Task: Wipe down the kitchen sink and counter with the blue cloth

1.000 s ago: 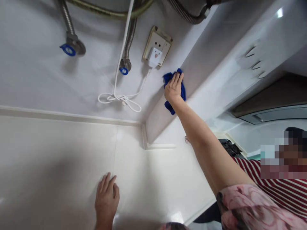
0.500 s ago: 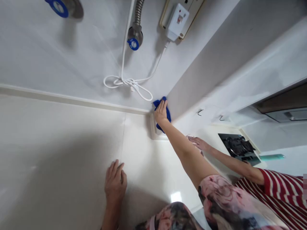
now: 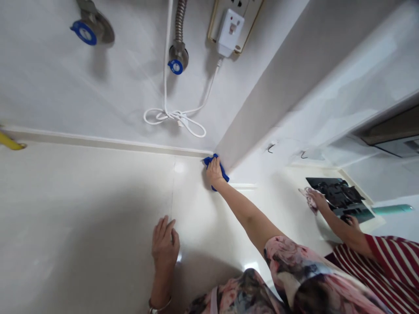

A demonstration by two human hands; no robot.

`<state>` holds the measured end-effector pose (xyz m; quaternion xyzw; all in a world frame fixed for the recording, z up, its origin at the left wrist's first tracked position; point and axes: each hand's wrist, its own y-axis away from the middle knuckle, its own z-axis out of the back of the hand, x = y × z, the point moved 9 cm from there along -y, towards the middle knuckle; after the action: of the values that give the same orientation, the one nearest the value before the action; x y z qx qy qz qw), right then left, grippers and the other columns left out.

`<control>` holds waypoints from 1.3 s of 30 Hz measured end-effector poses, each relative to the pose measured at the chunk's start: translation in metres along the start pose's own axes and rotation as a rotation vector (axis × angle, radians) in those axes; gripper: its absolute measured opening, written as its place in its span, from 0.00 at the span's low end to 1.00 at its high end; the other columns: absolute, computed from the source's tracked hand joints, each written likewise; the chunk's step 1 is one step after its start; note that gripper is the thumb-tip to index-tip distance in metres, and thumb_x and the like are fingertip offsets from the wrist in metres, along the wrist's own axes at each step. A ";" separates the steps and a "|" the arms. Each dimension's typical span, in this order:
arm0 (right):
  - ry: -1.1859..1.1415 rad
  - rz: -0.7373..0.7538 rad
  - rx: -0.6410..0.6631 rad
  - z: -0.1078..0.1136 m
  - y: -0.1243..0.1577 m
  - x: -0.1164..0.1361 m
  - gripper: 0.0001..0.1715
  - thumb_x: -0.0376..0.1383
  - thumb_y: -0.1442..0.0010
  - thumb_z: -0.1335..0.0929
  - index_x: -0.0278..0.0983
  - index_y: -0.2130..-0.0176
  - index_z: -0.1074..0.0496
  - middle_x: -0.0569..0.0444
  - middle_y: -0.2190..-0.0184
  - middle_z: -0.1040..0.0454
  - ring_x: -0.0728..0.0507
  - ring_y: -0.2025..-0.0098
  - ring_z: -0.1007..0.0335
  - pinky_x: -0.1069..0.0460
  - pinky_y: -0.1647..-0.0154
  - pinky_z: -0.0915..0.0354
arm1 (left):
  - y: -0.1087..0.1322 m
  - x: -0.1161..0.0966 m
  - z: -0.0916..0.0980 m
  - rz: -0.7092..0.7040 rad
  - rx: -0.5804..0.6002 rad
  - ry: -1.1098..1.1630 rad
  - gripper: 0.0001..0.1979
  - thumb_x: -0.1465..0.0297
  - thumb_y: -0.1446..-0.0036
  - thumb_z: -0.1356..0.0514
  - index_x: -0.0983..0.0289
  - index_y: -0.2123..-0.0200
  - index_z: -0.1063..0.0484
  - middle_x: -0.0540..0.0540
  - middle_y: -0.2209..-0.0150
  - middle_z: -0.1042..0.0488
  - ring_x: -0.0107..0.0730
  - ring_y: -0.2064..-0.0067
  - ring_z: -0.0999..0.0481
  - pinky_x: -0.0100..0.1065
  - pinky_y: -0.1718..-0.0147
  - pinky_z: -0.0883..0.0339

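Note:
My right hand (image 3: 214,172) presses a bunched blue cloth (image 3: 224,175) into the corner where the pale countertop (image 3: 108,196) meets the wall and a protruding pillar. The cloth shows around the fingers and below the palm, which hides its middle. To the left, my left hand (image 3: 165,244) rests on the countertop with its fingers extended and nothing in it. A thin seam line runs across the countertop just beyond its fingertips.
A knotted white cord (image 3: 175,115) hangs from a plug (image 3: 231,32) above the corner. Valves (image 3: 177,61) stick out of the wall. The pillar (image 3: 258,104) juts out at right. A co-worker's hand (image 3: 319,200) holds a pinkish cloth (image 3: 308,199) beside a gas stove (image 3: 338,198). A yellow pipe (image 3: 11,141) stands far left.
My right hand and the blue cloth have come down onto the countertop at the corner. The co-worker's hand has moved right with its cloth, to the stove's edge. The view has shifted slightly.

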<state>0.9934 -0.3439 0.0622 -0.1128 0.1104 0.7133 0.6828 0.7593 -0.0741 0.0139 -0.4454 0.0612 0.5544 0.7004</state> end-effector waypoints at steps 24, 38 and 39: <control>-0.147 0.647 -0.654 0.125 0.105 -0.067 0.21 0.26 0.25 0.38 0.35 0.38 0.27 0.41 0.33 0.26 0.45 0.29 0.33 0.38 0.22 0.39 | -0.017 0.051 -0.017 0.039 0.167 -0.016 0.23 0.61 0.31 0.49 0.67 0.46 0.21 0.72 0.37 0.25 0.60 0.30 0.31 0.66 0.30 0.37; -0.453 0.634 -0.727 0.038 0.149 -0.178 0.22 0.28 0.23 0.40 0.40 0.44 0.20 0.48 0.42 0.19 0.48 0.36 0.27 0.40 0.24 0.37 | 0.033 0.022 -0.013 0.193 0.280 -0.379 0.40 0.50 0.29 0.60 0.71 0.29 0.34 0.78 0.25 0.42 0.75 0.23 0.48 0.79 0.31 0.47; -0.499 0.610 -0.737 0.035 0.153 -0.189 0.23 0.29 0.24 0.41 0.40 0.45 0.20 0.48 0.42 0.19 0.48 0.35 0.27 0.40 0.25 0.37 | 0.039 0.016 -0.014 0.171 0.257 -0.396 0.40 0.50 0.30 0.59 0.70 0.28 0.36 0.78 0.25 0.43 0.73 0.23 0.48 0.77 0.31 0.47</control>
<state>0.8486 -0.5187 0.1553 -0.1350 -0.2852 0.8758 0.3653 0.7384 -0.0725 -0.0259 -0.2284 0.0303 0.6758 0.7001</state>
